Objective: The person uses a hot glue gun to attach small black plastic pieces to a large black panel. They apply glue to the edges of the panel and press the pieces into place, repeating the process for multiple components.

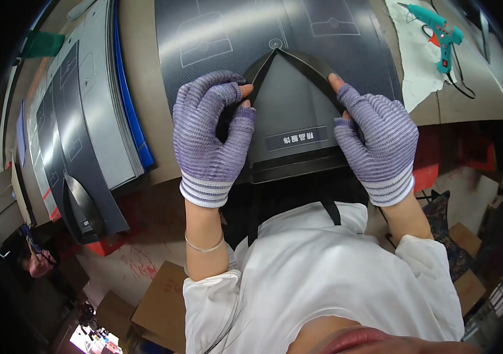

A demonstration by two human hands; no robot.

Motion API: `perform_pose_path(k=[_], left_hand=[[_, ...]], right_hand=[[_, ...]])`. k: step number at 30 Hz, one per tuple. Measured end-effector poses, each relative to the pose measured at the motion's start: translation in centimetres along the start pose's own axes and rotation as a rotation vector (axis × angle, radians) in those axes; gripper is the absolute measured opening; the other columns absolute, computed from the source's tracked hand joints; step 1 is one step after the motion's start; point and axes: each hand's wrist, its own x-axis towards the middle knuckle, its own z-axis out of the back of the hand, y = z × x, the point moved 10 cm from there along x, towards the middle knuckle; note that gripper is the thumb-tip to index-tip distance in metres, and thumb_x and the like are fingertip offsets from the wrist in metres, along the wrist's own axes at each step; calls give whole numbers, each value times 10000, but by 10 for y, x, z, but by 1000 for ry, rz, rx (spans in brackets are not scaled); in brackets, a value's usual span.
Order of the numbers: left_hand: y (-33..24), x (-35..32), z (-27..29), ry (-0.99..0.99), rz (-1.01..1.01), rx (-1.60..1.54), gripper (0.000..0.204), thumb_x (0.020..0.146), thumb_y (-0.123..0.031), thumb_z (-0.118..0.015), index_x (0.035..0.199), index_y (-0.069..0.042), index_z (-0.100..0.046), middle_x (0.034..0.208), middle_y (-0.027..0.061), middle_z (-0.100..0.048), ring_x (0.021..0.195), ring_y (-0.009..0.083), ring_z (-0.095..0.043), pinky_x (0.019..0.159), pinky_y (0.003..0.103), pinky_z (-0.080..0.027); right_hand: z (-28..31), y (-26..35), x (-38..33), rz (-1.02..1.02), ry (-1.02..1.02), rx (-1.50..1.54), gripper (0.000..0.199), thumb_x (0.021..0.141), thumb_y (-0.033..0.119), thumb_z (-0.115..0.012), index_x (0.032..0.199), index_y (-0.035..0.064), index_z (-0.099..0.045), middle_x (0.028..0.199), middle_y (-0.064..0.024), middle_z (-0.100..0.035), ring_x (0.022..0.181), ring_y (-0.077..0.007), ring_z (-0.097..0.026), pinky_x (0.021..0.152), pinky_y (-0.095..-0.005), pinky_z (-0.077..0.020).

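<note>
A dark grey triangular piece (290,109) with raised black side walls lies before me, its point away from me and a folded lip along its near edge. A small printed strip sits near that lip. My left hand (213,133), in a purple-and-white striped glove with bare fingertips, pinches the left wall between thumb and fingers. On the opposite wall, my right hand (375,138) wears a matching glove and grips with thumb and forefinger. Beneath the piece lies a dark sheet (240,26) with white line drawings; the piece's tip reaches a small circle mark on it.
A teal glue gun (443,38) with a cable rests on white paper (419,65) at the far right. To the left are stacked grey sheets (101,112), a blue sheet (130,112) and another dark pointed piece (80,206). Cardboard boxes (166,307) stand on the floor.
</note>
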Motion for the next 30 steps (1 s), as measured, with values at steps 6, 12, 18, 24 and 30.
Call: perform_pose_path(k=[6,12,18,24,30], left_hand=[[2,1,0,29,31,26,209,758,-12,-718,964,-40,-706,1000,97,-674,947,268,-611,877,363,-488],[5,12,-10,71,124,78,231,760,-74,-709,991,-63,-703,949,108,-644,889,278,-596,837,377,-476],[6,8,-13,76,95,115,290,816,28,-686,1100,-29,-692,974,66,-613,808,131,-594,770,260,-502],[7,9,-11,21,125,97,232,742,-59,-694,972,-51,-725,940,114,-652,872,285,-587,803,394,-472],[2,8,-13,66,81,90,264,799,23,-695,1059,-5,-726,1020,120,-633,928,217,-637,843,301,-522]], right_hand=[[0,2,27,49,-18,1,399,789,68,-703,1185,109,-696,705,-58,-578,611,-215,-555,635,-331,-478],[-24,-4,47,-4,-50,210,289,840,60,-702,1127,85,-712,846,-73,-678,649,-151,-609,627,-266,-503],[-27,-10,44,-73,-29,262,277,844,8,-678,1110,71,-726,912,-80,-709,718,-117,-650,670,-239,-519],[-29,3,46,-24,-15,194,274,842,16,-683,1106,74,-731,837,-76,-685,634,-113,-593,606,-249,-491],[-32,5,47,-55,-1,217,276,832,22,-696,1100,73,-734,803,-74,-668,593,-117,-559,575,-267,-477]])
